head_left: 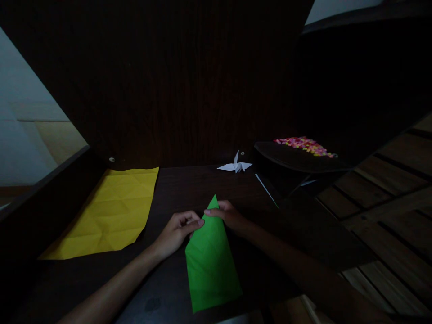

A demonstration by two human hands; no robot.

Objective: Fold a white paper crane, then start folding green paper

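A sheet of green paper, folded to a point at its far end, is held between both hands above the dark tabletop. My left hand pinches its left edge, thumb on top and fingers curled beneath. Close to the pointed tip, my right hand grips the paper from the right, its thumb lying across the top face. The fingers under the paper are partly hidden. Beyond the tip, a white origami crane stands near the back panel.
Creased yellow paper lies at the left beside a raised side board. Right of the crane is a thin paper strip. A curved shelf carries many small pink and yellow pieces. Wooden slats show at the right.
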